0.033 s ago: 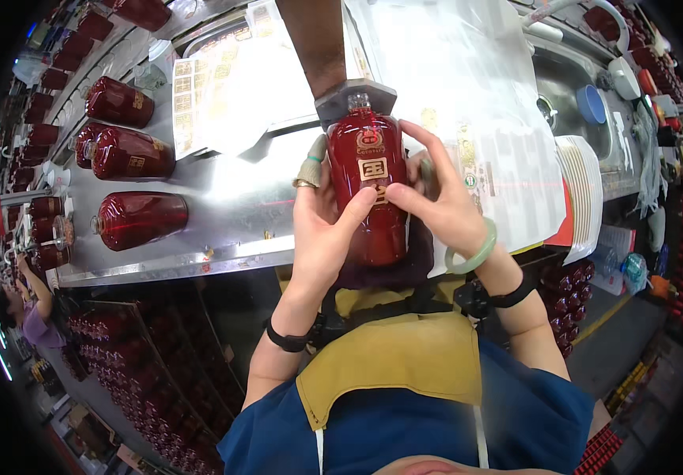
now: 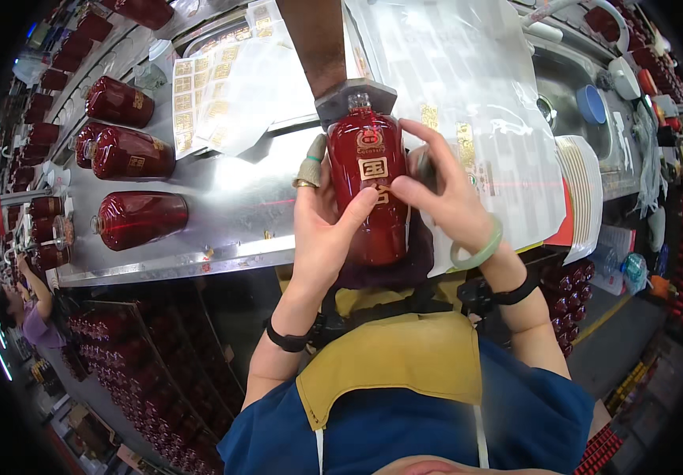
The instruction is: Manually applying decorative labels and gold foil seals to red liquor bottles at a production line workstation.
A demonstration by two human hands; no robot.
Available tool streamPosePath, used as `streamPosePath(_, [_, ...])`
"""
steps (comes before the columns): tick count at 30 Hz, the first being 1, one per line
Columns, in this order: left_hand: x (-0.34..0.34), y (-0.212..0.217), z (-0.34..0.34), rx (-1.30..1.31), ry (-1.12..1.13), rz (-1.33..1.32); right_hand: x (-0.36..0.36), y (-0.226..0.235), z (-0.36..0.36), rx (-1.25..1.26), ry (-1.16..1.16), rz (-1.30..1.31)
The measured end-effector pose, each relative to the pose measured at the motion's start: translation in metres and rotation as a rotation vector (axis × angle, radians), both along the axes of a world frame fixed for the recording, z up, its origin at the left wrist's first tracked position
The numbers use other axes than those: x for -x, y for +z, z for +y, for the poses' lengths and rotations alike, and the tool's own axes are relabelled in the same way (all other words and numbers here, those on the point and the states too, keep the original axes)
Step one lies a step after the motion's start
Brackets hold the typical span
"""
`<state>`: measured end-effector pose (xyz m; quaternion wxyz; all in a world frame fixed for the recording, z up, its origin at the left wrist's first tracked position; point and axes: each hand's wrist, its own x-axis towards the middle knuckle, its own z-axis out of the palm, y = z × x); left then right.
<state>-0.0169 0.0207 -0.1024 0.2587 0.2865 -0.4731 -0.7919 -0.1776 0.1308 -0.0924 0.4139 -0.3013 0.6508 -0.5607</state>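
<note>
both hands [image 2: 389, 214] still clasp the red bottle [image 2: 373, 190], unmoved.

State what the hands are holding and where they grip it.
Both hands hold one dark red bottle: left hand around its left side, right hand on its right side, fingers on the front label.

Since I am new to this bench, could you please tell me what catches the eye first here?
A glossy red bottle with a gold label sits in the middle, held from both sides by the left hand and the right hand, whose fingers press on the label. More red bottles lie on their sides on the metal table to the left, and label sheets lie beyond.
</note>
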Motion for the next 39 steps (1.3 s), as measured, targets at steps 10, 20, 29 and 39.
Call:
streamPosePath(10, [-0.016,-0.01,-0.007,0.043,0.092,0.076,0.017,0.03,-0.036,0.701,0.354,1.514])
streamPosePath(20, [-0.021,-0.007,-0.014,0.089,0.174,0.03,0.05,0.039,-0.083,0.6,0.259,1.508])
streamPosePath(29, [-0.027,-0.01,-0.019,0.092,0.191,-0.028,0.051,0.007,-0.051,0.598,0.191,1.207])
streamPosePath(39, [-0.026,-0.011,-0.019,0.094,0.203,-0.042,0.011,0.014,-0.043,0.709,0.567,1.398])
